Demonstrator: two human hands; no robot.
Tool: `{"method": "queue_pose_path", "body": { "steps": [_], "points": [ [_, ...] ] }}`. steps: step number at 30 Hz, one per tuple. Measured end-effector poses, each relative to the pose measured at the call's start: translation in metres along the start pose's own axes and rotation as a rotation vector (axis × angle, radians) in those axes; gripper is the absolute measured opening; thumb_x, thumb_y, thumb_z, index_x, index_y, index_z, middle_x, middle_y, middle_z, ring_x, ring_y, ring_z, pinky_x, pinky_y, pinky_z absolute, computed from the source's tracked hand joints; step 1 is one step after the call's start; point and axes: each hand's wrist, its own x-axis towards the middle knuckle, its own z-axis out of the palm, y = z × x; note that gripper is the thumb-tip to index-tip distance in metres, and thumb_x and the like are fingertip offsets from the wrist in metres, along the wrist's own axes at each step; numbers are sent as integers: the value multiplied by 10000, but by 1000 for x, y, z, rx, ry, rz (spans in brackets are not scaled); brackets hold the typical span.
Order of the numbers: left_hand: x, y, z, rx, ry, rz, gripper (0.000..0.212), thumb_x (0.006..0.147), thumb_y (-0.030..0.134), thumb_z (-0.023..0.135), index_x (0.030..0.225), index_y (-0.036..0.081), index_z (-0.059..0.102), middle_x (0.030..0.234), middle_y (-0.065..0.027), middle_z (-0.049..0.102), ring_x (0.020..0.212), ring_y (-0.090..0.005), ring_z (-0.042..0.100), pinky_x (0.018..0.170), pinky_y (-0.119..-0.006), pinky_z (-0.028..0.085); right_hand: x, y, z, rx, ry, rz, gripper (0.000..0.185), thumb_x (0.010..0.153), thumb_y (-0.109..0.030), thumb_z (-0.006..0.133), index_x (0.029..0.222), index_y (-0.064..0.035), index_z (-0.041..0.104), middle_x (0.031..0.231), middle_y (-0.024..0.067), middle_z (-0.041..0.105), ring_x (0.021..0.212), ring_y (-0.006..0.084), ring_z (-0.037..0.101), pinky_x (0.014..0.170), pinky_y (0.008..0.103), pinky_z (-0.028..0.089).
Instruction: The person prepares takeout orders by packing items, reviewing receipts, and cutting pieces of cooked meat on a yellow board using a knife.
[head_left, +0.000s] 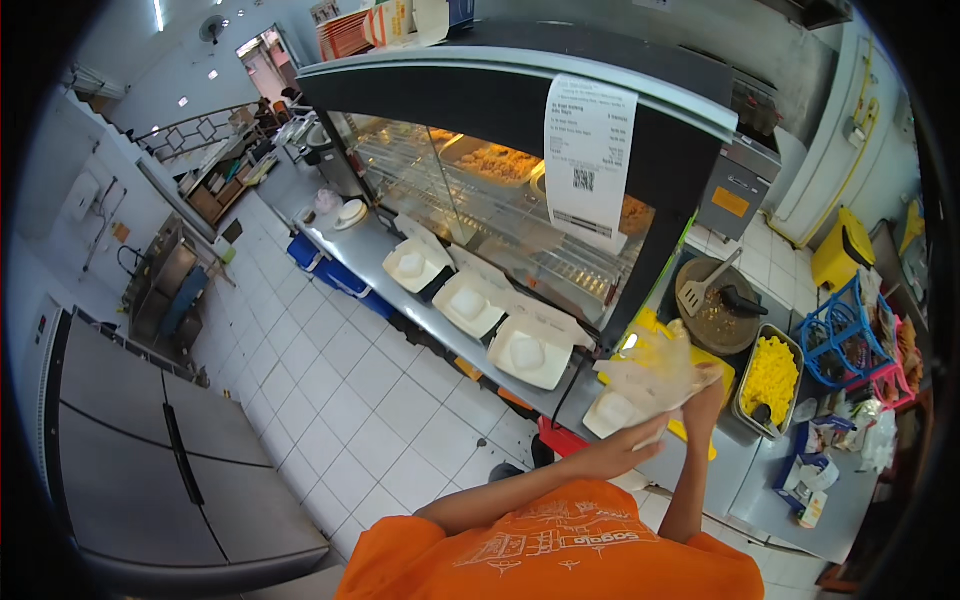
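Note:
My left hand (634, 448) is at the near side of a paper takeaway box (600, 420) with a white mound, likely rice, in it. My right hand (703, 397) is at the box's right side, by a thin clear plastic sheet or bag (667, 356) that is blurred. Its fingers are partly hidden, so its grip is unclear. To the left, three open paper boxes (551, 375) (456, 324) (397, 279) stand in a row on the steel counter (480, 364), each with a white mound inside.
A heated glass display case (517, 67) with food trays stands behind the boxes, a printed slip (589, 150) hanging on it. Rightward are a stone mortar (731, 330) with a slotted spatula (694, 296), a steel pan of yellow food (771, 375), a yellow board (724, 367) and a blue plastic basket (832, 322).

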Motion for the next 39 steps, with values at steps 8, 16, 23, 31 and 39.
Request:
{"method": "queue_pose_path", "body": {
  "steps": [8, 16, 23, 31, 39],
  "points": [
    [-50, -22, -121, -205, -128, -314, 394, 989, 210, 497, 1347, 49, 459, 1212, -75, 606, 1152, -177, 532, 1010, -320, 380, 44, 68, -20, -51, 120, 491, 419, 775, -75, 659, 1171, -24, 533, 1004, 163, 614, 930, 258, 614, 778, 364, 494],
    [-134, -133, -220, -104, -340, -854, 480, 985, 392, 444, 1328, 59, 492, 1326, -90, 531, 1213, -164, 475, 1027, -366, 356, -37, -36, 10, -157, 625, 382, 219, 855, -190, 677, 933, -14, 572, 806, 122, 615, 731, 193, 579, 666, 335, 475],
    [-213, -227, -260, 155, -341, -1296, 617, 946, 496, 452, 1383, 62, 426, 1409, -90, 444, 1266, -192, 423, 1058, -381, 336, -233, -16, 65, -364, 424, 742, 249, 968, -188, 424, 851, 5, 530, 752, 236, 553, 733, 441, 536, 624, 508, 402],
    [-255, -207, -268, -380, -225, -1418, 699, 916, 562, 458, 1404, 65, 397, 1414, -90, 437, 1278, -205, 412, 1070, -377, 323, -532, 31, 131, -230, -488, 1452, 279, 935, -244, 496, 989, 5, 610, 903, 184, 622, 812, 337, 609, 704, 449, 492],
    [-253, -156, -273, -518, -252, -1279, 775, 885, 632, 457, 1419, 75, 377, 1410, -102, 434, 1280, -221, 410, 1068, -372, 324, -468, 40, 136, 41, -436, 1452, 289, 931, -258, 513, 945, 9, 622, 772, 145, 604, 687, 279, 595, 631, 408, 505]
  ]
}}
